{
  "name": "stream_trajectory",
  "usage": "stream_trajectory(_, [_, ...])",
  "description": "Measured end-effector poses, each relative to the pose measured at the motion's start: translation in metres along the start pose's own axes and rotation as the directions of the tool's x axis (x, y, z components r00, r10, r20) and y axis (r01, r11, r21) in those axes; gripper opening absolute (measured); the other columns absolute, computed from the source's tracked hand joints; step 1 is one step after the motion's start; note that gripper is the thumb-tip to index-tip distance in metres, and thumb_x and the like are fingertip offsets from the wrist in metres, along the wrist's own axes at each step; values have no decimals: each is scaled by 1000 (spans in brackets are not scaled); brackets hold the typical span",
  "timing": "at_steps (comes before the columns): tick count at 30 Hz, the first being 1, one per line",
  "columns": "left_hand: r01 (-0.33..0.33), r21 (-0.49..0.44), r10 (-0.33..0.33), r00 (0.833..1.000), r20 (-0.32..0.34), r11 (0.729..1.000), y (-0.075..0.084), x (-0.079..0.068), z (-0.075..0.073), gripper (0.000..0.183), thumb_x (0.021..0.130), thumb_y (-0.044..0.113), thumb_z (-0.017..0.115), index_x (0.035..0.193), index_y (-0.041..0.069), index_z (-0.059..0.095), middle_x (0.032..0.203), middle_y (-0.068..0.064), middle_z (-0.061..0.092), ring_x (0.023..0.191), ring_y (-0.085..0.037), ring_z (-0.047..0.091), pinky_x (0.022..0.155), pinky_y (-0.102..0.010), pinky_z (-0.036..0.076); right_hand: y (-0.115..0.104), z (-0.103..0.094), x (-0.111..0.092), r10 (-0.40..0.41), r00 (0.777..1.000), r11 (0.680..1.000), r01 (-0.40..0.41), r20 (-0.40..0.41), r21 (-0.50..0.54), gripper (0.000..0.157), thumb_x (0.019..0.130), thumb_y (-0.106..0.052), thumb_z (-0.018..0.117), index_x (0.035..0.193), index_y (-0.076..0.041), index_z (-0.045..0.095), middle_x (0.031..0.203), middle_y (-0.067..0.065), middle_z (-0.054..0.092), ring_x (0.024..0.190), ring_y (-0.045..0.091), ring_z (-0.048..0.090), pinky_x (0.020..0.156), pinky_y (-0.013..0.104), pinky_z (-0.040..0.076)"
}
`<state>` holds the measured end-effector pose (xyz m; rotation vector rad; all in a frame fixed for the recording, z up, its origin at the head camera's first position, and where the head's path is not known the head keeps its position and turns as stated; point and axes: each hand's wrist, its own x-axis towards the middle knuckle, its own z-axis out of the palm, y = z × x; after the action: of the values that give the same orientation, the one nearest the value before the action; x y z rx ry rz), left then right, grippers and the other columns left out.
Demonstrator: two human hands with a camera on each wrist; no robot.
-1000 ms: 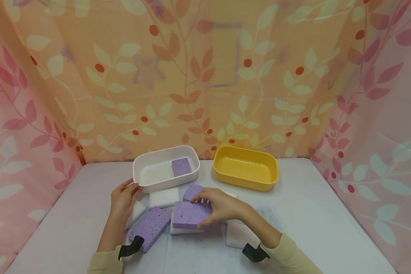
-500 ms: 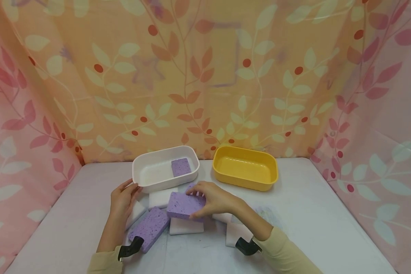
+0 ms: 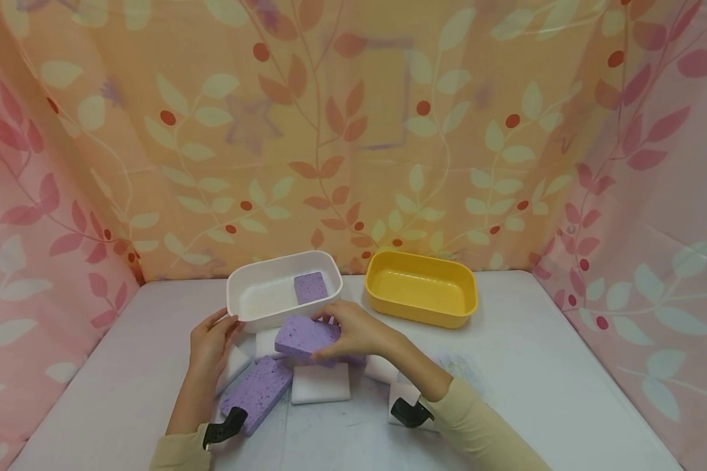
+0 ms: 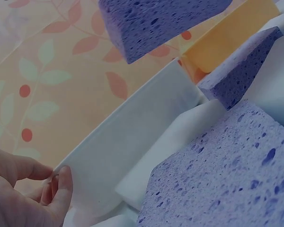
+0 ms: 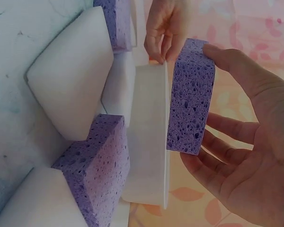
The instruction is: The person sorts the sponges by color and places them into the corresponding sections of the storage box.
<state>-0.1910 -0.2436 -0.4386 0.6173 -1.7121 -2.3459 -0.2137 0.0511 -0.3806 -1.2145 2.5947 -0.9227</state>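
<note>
A purple sponge [image 3: 305,337] hangs above the pile, gripped between the thumb and fingers of my right hand [image 3: 356,332]. In the right wrist view that held sponge [image 5: 191,99] stands close to the rim of the white tub [image 5: 149,137]. My left hand [image 3: 209,343] pinches the near left corner of the white tub [image 3: 259,320], thumb and fingers at its rim, as the left wrist view shows the hand [image 4: 33,189] there. Inside the tub lies another purple sponge [image 3: 310,288].
Right of the white tub stands a yellow tub [image 3: 422,291]. In front lie a purple sponge [image 3: 258,394], a white sponge [image 3: 321,384] and several more white ones. Another purple sponge [image 5: 97,165] leans among them. A patterned curtain [image 3: 353,163] closes off the back and sides.
My right hand has lifted the purple sponge off a white one and carried it left and away from me, toward the white tub. The left hand has stayed at the tub's corner.
</note>
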Motion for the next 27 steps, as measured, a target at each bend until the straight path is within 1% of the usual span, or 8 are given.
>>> stream_trajectory(7, [-3, -4, 3, 1000, 6, 1000, 0, 0, -1, 61, 104, -7, 55, 159, -12, 30, 94, 7, 63, 84, 0, 70, 92, -18, 58, -4, 0, 13, 20, 999, 999, -22, -38, -37, 63, 78, -34, 93, 130, -6, 71, 115, 7, 71, 103, 17, 61, 88, 25, 51])
stream_trajectory(12, [8, -11, -8, 1000, 2, 1000, 0, 2, -2, 61, 104, -7, 55, 160, -11, 30, 94, 7, 63, 83, 0, 70, 91, -18, 58, -5, 1, 23, 55, 997, 997, -58, -53, -57, 64, 79, -37, 93, 131, -6, 70, 118, 9, 69, 106, 20, 62, 93, 29, 53])
stream_trajectory(17, [5, -5, -5, 1000, -8, 1000, -1, 3, -2, 61, 104, -7, 56, 159, -11, 31, 92, 7, 63, 82, -1, 70, 90, -18, 59, -7, 0, 32, 85, 994, 995, -88, -69, -54, 63, 80, -37, 92, 130, -6, 69, 121, 11, 69, 109, 23, 63, 95, 32, 54])
stream_trajectory(22, [-11, -9, 11, 1000, -7, 1000, -1, 2, -2, 60, 103, -8, 55, 158, -14, 31, 90, 7, 64, 81, -1, 71, 89, -18, 59, -9, -1, 42, 97, 990, 993, -103, -97, -54, 64, 79, -38, 93, 129, -3, 71, 121, 12, 70, 112, 24, 64, 96, 31, 54])
stream_trajectory(27, [-16, -22, 16, 1000, 2, 1000, -1, 2, -2, 60, 103, -9, 54, 158, -14, 31, 89, 8, 65, 82, 0, 71, 90, -18, 59, -8, -1, 53, 114, 986, 991, -121, -118, -53, 65, 79, -39, 93, 128, -4, 72, 119, 12, 71, 109, 22, 63, 93, 28, 53])
